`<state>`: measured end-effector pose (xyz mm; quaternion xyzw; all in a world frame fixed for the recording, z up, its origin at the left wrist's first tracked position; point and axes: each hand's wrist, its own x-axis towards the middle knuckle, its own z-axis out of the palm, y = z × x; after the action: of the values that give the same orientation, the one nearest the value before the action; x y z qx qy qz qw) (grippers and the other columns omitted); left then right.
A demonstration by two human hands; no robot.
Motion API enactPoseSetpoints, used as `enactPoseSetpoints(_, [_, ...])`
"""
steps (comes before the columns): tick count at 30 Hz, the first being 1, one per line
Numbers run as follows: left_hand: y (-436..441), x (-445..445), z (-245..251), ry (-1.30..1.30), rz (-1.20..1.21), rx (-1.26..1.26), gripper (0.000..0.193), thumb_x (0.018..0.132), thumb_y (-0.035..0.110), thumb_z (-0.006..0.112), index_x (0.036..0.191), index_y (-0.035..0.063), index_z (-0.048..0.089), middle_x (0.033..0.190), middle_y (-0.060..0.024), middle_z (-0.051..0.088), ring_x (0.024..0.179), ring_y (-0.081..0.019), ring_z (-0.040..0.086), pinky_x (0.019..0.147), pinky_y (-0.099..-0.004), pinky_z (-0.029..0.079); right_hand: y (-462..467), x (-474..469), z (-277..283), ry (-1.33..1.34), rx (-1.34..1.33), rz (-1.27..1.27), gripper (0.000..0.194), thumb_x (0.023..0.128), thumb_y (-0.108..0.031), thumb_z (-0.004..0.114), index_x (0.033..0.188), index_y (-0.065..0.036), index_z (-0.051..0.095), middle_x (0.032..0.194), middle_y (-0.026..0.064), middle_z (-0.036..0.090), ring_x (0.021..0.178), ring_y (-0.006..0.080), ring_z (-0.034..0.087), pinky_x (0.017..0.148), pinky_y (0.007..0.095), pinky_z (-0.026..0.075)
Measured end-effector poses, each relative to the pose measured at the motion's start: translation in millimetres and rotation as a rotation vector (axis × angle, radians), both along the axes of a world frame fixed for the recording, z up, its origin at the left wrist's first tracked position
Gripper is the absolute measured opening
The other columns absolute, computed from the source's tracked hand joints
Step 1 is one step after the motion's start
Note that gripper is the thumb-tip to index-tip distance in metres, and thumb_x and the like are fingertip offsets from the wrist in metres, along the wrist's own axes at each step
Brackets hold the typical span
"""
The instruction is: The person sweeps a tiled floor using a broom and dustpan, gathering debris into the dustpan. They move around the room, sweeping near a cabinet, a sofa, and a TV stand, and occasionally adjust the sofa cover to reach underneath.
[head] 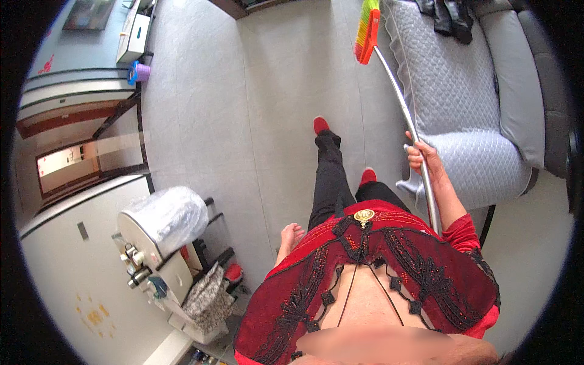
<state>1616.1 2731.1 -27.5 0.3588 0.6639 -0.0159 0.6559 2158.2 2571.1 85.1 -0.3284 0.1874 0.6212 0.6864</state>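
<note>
My right hand is closed around the metal handle of a broom, about midway along it. The broom's orange head, with green, yellow and red bristles, points away from me beside the sofa and looks raised, though I cannot tell whether it touches the floor. The handle's near end lies against my right side at the waist. My left hand hangs by my left hip with its fingers loosely curled and nothing visible in it.
A grey sofa with a quilted cover stands on the right, dark clothing on it. At the left are a plastic-wrapped round stool or drum, a patterned cloth bag and a purple bin by the wall. Grey floor tiles stretch ahead.
</note>
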Motion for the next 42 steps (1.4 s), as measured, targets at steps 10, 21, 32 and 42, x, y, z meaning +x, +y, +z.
enactPoseSetpoints(10, [312.6, 218.9, -0.4, -0.034, 0.084, 0.059, 0.024, 0.086, 0.024, 0.048, 0.099, 0.0037, 0.053, 0.088, -0.0092, 0.058, 0.067, -0.0205, 0.061, 0.054, -0.0281, 0.050, 112.4, 85.5, -40.9, -1.238, -0.882, 0.558, 0.019, 0.078, -0.016, 0.058, 0.078, 0.003, 0.057, 0.064, 0.0143, 0.058, 0.059, 0.0215, 0.056, 0.056, 0.0376, 0.043])
enactPoseSetpoints(21, [533.0, 498.8, 60.6, -0.154, -0.220, 0.364, 0.021, 0.089, 0.021, 0.048, 0.099, 0.0037, 0.054, 0.088, -0.0079, 0.059, 0.072, -0.0183, 0.062, 0.060, -0.0250, 0.048, 212.6, 203.2, -40.5, -1.251, -0.850, 0.433, 0.017, 0.079, -0.015, 0.057, 0.084, 0.001, 0.053, 0.073, 0.0186, 0.058, 0.070, 0.0299, 0.058, 0.065, 0.0385, 0.044])
enactPoseSetpoints(32, [562.8, 789.4, 137.1, -0.241, -0.300, 0.734, 0.012, 0.089, 0.009, 0.048, 0.095, 0.0017, 0.054, 0.083, -0.0046, 0.057, 0.073, -0.0134, 0.058, 0.064, -0.0255, 0.047, 412.1, 535.8, -70.1, -1.701, -0.594, 0.038, 0.028, 0.077, -0.015, 0.057, 0.096, 0.004, 0.049, 0.082, 0.0216, 0.061, 0.070, 0.0356, 0.060, 0.061, 0.0401, 0.048])
enactPoseSetpoints(42, [682.1, 1058.3, 185.8, -0.351, -0.676, 1.282, 0.010, 0.082, 0.004, 0.054, 0.091, 0.0003, 0.055, 0.087, -0.0073, 0.056, 0.079, -0.0172, 0.055, 0.070, -0.0270, 0.045, 475.4, 587.8, -137.0, -1.171, -0.821, 0.245, 0.035, 0.080, -0.027, 0.060, 0.063, 0.003, 0.050, 0.056, 0.0146, 0.053, 0.052, 0.0200, 0.053, 0.051, 0.0386, 0.042])
